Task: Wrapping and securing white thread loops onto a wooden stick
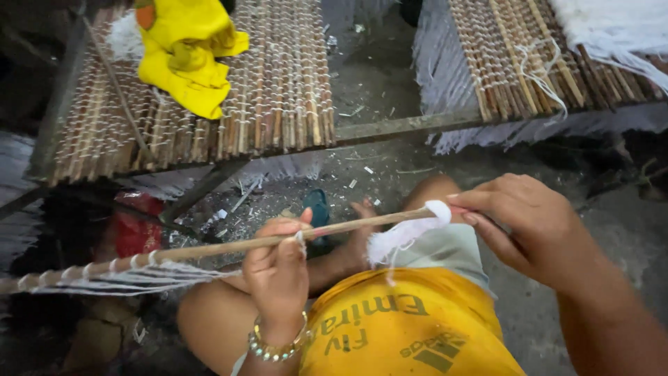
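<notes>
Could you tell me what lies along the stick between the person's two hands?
In the head view, bare stick runs from the left hand until a tuft of white fibre wrapped around it just before the right hand.

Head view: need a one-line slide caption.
Left hand grips a thin stick; right hand pinches white fibre at its end, below stick mats.

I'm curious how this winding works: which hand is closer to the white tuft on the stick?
The right hand: its fingertips pinch the stick right at the white tuft. The left hand grips the stick farther along, apart from the tuft.
</notes>
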